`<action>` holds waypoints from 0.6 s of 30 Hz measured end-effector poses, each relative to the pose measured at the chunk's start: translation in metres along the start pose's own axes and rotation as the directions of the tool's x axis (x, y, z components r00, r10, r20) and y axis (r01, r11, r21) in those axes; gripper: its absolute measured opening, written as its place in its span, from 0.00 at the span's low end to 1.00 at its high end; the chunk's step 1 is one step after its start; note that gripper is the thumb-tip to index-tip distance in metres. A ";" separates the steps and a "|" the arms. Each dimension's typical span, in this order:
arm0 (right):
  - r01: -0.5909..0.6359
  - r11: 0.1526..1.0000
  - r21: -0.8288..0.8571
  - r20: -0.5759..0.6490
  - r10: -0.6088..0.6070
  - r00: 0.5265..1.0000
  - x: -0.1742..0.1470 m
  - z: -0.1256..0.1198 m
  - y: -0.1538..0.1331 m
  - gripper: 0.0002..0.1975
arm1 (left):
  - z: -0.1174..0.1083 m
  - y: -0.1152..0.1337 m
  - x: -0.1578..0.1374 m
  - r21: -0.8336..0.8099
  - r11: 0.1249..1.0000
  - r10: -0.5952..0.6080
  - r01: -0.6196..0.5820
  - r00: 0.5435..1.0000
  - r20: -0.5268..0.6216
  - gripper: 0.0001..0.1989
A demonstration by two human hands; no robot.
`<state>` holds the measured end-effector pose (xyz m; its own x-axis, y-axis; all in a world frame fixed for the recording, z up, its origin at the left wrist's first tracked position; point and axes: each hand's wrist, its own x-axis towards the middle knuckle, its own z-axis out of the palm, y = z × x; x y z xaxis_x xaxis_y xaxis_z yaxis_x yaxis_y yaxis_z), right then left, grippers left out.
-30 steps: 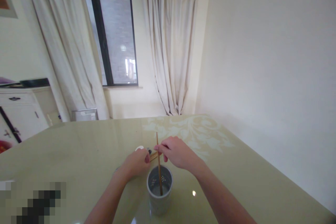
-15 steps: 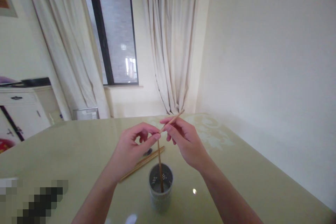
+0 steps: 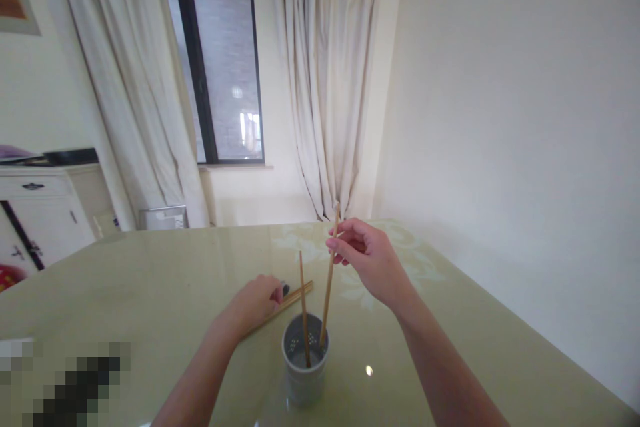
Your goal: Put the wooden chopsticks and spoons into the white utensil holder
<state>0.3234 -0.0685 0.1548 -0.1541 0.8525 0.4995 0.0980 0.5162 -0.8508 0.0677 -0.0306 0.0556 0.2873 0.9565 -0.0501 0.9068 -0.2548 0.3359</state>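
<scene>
Nearest me, at the lower middle of the frame, stands the grey cylindrical holder with small holes in its wall, upright on the glossy pale green bench. One thin brown wooden chopstick already stands in it, leaning a little to the left. My right hand is closed in a pinch near the top of a second brown wooden chopstick, whose lower tip sits just inside the holder's rim. The holder looks light and narrow; if I push the stick sideways or let it drop against the wall, I judge that the holder could tip or skid on this slick surface. The tip could also knock the standing chopstick askew.

Just past the holder, left of centre, my left hand lies curled over the loose wooden chopsticks lying flat on the bench; I cannot tell whether it grips them or only rests on them. A careless nudge there could roll them away.

Farther off hang the cream curtains and a dark-framed window.
</scene>
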 end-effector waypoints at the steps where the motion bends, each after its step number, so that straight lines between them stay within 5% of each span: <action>1: -0.020 1.000 -0.018 0.015 0.020 1.000 0.001 0.003 0.003 0.11 | 0.009 -0.001 0.003 0.017 1.000 -0.015 0.015 1.000 0.023 0.09; 6: -0.109 0.985 -0.131 0.124 0.125 0.984 0.002 0.016 0.019 0.11 | 0.032 -0.003 0.014 0.054 0.997 -0.065 0.062 0.997 0.042 0.08; 18: -0.115 0.909 -0.401 0.241 0.226 0.944 0.000 0.035 0.043 0.14 | 0.037 -0.009 0.014 0.056 0.996 -0.075 0.073 0.997 0.031 0.03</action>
<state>0.2936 -0.0486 0.1125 -0.3607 0.9014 0.2396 0.5011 0.4040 -0.7653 0.0746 -0.0197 0.0170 0.2276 0.9682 -0.1042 0.9414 -0.1914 0.2777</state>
